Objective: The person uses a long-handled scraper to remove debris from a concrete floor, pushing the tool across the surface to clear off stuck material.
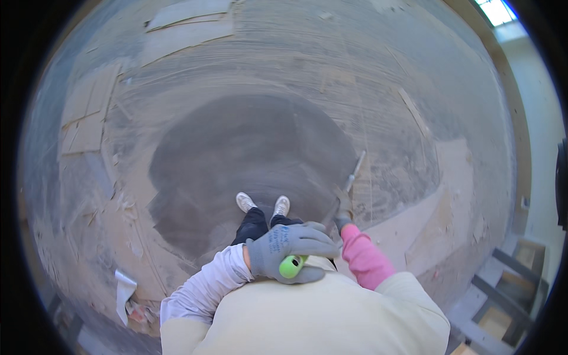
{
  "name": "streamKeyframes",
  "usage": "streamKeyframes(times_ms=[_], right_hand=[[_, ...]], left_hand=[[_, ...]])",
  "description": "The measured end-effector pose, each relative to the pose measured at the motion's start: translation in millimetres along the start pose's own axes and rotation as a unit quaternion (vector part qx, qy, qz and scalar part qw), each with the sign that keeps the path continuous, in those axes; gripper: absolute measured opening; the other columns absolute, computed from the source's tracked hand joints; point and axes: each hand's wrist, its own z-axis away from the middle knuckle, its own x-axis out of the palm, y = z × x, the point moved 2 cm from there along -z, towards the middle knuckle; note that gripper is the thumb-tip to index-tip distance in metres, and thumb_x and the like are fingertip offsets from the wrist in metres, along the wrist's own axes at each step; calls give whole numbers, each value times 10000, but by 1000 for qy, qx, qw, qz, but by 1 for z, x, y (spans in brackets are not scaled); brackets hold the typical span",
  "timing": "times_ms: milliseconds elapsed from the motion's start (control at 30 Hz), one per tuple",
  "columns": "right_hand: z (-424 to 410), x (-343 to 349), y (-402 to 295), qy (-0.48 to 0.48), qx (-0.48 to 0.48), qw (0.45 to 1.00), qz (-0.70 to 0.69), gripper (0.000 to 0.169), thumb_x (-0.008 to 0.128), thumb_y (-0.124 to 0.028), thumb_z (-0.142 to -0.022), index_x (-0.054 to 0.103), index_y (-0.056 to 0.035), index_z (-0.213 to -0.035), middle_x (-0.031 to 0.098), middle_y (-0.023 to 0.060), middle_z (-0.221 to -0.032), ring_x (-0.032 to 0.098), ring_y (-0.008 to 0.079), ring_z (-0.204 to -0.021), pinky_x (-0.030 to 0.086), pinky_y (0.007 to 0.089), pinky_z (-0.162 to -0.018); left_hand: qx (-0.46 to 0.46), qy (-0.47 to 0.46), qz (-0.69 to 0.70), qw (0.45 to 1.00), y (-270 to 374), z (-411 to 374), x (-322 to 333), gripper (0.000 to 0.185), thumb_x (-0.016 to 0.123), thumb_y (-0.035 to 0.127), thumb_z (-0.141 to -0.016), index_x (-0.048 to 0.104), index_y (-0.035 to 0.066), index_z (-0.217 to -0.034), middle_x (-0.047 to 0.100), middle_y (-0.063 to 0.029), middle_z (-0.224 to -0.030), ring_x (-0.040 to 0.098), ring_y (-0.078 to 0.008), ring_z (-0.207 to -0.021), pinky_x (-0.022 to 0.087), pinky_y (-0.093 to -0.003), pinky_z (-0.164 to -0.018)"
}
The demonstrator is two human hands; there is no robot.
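A long-handled floor tool slants across in front of my body, with a bright green end on its handle (pixel 292 266). My left hand (pixel 286 248), in a grey knit glove bearing blue writing, wraps around that green end close to my waist. Lower and to the right, my right hand (pixel 345 211), gloved in grey under a pink sleeve, grips the shaft. Beyond it the thin pale far part of the tool (pixel 356 171) reaches the floor; its exact shape is blurred. It lies at the right edge of a dark, dust-free patch of floor (pixel 248 142), where my white shoes (pixel 281 206) stand.
Pale dust streaks the surrounding floor (pixel 266 62). Flat sheets (pixel 91 108) lie at left, more sheets (pixel 191 26) at the far left. A narrow strip (pixel 413 111) and a broad pale sheet (pixel 426 226) lie right. Curled white material (pixel 125 295) and scraps sit lower left; a wall (pixel 543 124) bounds the right.
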Motion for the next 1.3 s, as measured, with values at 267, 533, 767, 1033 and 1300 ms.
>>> streamKeyframes(times_ms=[267,533,767,1033,1300], right_hand=[[-107,98,15,-100,34,981,161,470,622,-259,-843,563,-73,-1271,522,184,-1334,465,246,-1266,378,301,-1017],[-77,329,-26,-264,-178,851,418,415,677,-175,-779,624,-153,-1190,532,150,-1319,498,270,-1215,455,341,-961],[51,522,13,-470,-463,525,537,524,773,-68,-593,661,-175,-1093,609,120,-1134,583,306,-1076,471,370,-928],[192,590,70,-647,-287,523,475,242,679,-57,-684,684,-181,-893,648,86,-994,624,277,-992,479,410,-863],[66,565,-27,-613,-420,520,420,283,715,-98,-635,671,-198,-896,642,32,-1023,570,255,-1060,425,368,-954]], left_hand=[[-19,53,-124,991,-6,13,-56,241,770,36,-651,681,85,-870,650,-34,-849,652,-243,-906,499,-414,-913],[-39,139,-297,944,40,71,-136,272,764,21,-581,651,98,-816,626,-21,-763,673,-246,-855,535,-429,-839],[-167,235,-412,864,105,152,-154,275,763,110,-605,640,166,-844,608,21,-789,659,-189,-872,538,-369,-801],[-314,254,-500,766,126,158,-132,307,761,187,-618,659,184,-908,623,22,-849,649,-180,-832,495,-319,-728],[-263,357,-479,757,88,51,-165,359,724,42,-602,682,106,-952,658,-38,-909,659,-208,-884,530,-351,-809]])
